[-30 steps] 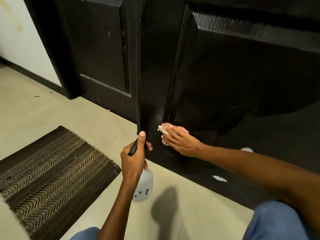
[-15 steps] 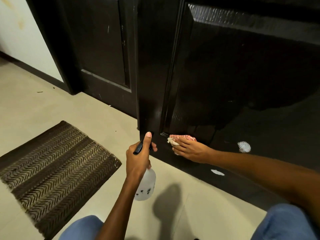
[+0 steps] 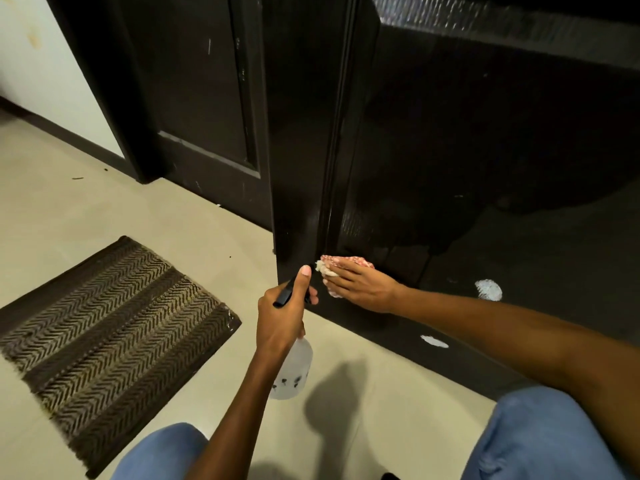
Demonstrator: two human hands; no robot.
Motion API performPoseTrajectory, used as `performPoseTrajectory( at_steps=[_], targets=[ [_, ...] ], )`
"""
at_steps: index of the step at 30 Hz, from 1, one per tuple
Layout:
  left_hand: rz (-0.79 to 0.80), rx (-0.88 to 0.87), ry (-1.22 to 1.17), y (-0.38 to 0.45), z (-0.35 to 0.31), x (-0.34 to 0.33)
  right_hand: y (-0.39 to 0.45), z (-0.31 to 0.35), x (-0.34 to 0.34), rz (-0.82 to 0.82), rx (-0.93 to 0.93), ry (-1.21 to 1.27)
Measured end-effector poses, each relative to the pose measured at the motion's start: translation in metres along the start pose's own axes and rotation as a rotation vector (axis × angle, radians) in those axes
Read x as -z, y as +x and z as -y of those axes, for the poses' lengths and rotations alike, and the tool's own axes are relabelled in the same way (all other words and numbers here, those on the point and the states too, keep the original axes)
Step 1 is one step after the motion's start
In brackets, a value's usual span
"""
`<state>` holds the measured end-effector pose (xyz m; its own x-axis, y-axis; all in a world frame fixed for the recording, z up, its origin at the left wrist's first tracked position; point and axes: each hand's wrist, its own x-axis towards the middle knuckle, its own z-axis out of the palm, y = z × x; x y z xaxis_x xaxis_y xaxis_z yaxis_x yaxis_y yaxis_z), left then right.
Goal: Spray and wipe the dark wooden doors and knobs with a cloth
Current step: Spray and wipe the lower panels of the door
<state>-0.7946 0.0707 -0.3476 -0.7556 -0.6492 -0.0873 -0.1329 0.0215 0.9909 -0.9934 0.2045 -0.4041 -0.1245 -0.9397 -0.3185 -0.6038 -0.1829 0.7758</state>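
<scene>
A brown herringbone doormat (image 3: 110, 327) lies on the pale tiled floor (image 3: 138, 209) beside a cream wall (image 3: 41, 64).

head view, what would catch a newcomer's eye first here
First the right hand pressing a red-patterned cloth flat against the bottom corner of the glossy dark door. Just left of it, the left hand grips a clear spray bottle. A striped doormat lies on the floor at left.
</scene>
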Motion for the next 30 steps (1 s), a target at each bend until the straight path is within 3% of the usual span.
performPoseTrajectory(
  at_steps=[6,15,19,26,30],
  targets=[
    [-0.042,-0.018,-0.005,0.009,0.001,0.003,0.043,-0.018,0.015,0.0,-0.032,-0.025],
    [-0.025,-0.03,-0.036,0.011,0.007,-0.018,-0.034,-0.015,0.001,-0.068,-0.059,0.059],
    [-0.014,-0.007,-0.09,0.01,-0.003,-0.043,-0.099,-0.032,-0.008,-0.212,-0.242,0.05],
    [0.137,-0.034,-0.109,0.004,-0.029,-0.054,-0.215,-0.068,0.022,-0.269,-0.66,-0.012],
    [0.14,-0.066,-0.14,0.005,-0.05,-0.052,-0.199,-0.065,0.036,-0.366,-0.971,0.002]
  ],
)
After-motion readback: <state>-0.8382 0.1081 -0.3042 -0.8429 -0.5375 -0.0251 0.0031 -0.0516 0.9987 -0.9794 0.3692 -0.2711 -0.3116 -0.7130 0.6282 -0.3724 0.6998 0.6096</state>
